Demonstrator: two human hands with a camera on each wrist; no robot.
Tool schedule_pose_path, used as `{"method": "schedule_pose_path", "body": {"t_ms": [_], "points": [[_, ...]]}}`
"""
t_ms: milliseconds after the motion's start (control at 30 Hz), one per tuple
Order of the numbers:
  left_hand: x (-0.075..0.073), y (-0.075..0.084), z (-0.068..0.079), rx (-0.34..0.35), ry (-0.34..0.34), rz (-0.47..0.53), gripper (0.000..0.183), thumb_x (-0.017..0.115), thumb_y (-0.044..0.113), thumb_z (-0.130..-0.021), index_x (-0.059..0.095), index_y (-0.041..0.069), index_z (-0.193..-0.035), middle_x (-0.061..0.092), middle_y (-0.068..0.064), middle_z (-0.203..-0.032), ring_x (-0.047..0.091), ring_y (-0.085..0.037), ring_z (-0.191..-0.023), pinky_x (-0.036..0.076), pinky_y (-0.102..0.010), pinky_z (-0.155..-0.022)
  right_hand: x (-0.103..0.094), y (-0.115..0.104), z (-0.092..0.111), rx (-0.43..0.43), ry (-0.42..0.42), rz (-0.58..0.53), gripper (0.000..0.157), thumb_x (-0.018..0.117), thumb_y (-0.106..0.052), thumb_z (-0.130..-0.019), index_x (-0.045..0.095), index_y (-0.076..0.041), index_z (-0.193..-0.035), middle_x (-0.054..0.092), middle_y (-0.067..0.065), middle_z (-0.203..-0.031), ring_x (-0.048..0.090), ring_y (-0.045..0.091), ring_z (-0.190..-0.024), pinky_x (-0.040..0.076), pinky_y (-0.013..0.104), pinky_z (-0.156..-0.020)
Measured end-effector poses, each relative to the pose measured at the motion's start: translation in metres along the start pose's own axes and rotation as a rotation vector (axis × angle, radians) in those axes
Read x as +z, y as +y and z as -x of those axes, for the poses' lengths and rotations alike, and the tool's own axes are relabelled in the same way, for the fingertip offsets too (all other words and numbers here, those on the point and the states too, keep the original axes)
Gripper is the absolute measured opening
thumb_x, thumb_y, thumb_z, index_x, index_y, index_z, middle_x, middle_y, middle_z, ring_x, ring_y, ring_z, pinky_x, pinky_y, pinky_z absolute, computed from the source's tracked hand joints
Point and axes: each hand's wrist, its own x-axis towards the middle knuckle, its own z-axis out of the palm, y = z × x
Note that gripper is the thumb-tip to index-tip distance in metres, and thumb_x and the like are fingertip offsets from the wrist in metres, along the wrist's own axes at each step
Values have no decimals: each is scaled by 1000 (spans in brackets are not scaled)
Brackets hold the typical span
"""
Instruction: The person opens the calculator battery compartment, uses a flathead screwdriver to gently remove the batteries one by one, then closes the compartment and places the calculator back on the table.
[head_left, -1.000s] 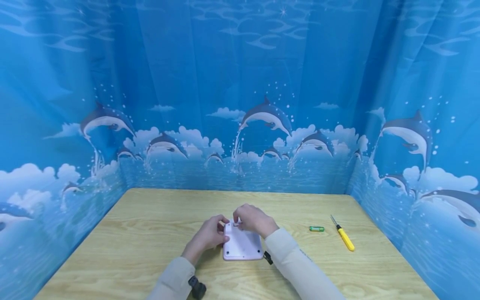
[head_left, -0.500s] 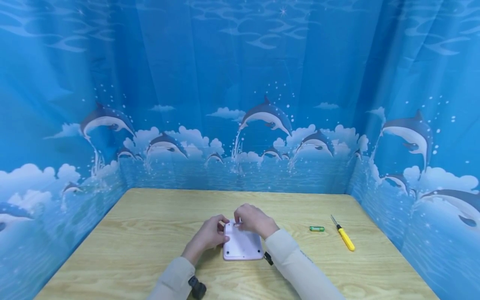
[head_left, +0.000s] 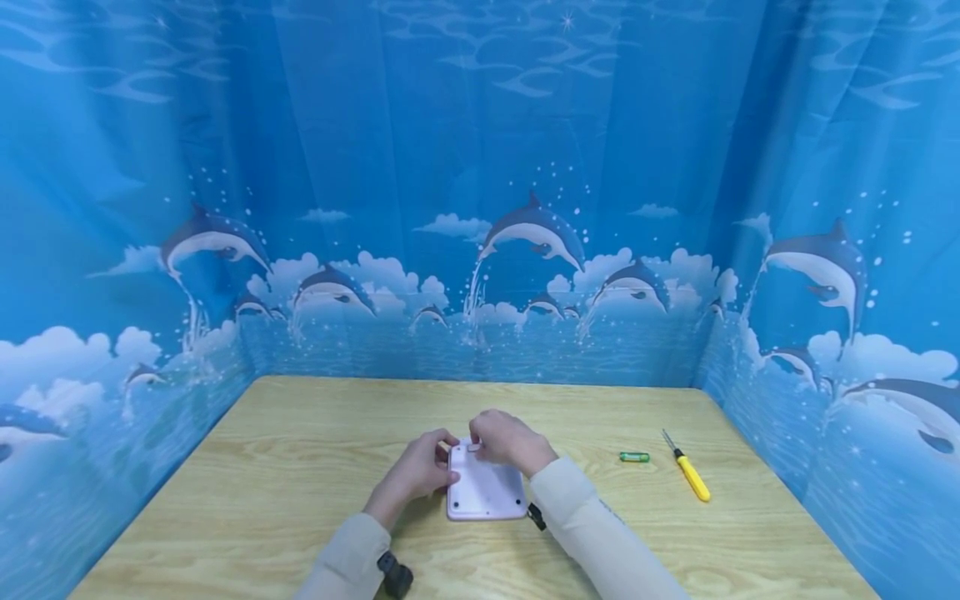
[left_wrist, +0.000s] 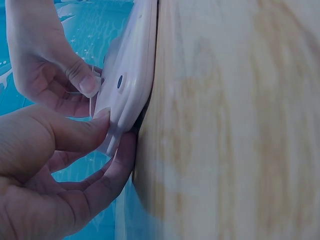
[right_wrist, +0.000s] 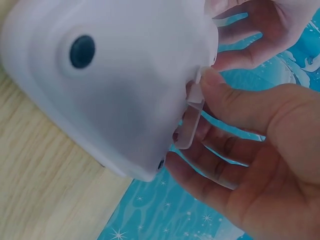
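Note:
A pale pink, flat device [head_left: 487, 490] with rounded corners lies on the table, underside up, dark round feet showing. My left hand [head_left: 418, 468] grips its left edge near the far corner, thumb on top and fingers underneath, as the left wrist view shows. At the far edge my right hand [head_left: 507, 438] pinches a small white battery cover [right_wrist: 191, 122] between thumb and fingers. In the right wrist view this cover stands tilted out from an opening in the device's edge. The inside of that opening is mostly hidden by the cover and thumb.
On the wooden table [head_left: 330, 433], to the right, lies a green battery [head_left: 634, 457]. Beyond it is a screwdriver [head_left: 692, 477] with a yellow handle, its tip pointing away. A blue dolphin-print curtain [head_left: 420, 208] encloses the table's back and sides.
The right hand's fingers and the small cover shift slightly at the device's far edge. The left hand, device, battery and screwdriver stay in place.

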Motion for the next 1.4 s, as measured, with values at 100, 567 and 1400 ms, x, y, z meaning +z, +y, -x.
{"method": "schedule_pose_path", "body": {"t_ms": [100,567,1400], "points": [[0,0,0,0,-2,2,43,80,1,-85,64,6,-124,66,-11,-103,62,-20,-86,57,-32,-71,1,1,0,-5,9,-16,10,79,-12,-89,74,-9,-96,74,4,-95,66,13,-82,57,25,-77],[0,0,0,25,-4,4,44,81,0,-84,64,4,-124,66,-11,-101,61,-19,-85,57,-31,-68,1,3,0,-20,37,-68,12,82,-11,-85,77,-7,-96,77,6,-95,68,13,-81,57,23,-75],[0,0,-1,-1,6,4,44,81,1,-84,63,6,-124,66,-11,-102,61,-19,-84,56,-30,-68,3,4,-2,-6,64,-111,15,83,-8,-83,80,-10,-97,80,7,-100,73,16,-88,60,26,-80]]}}
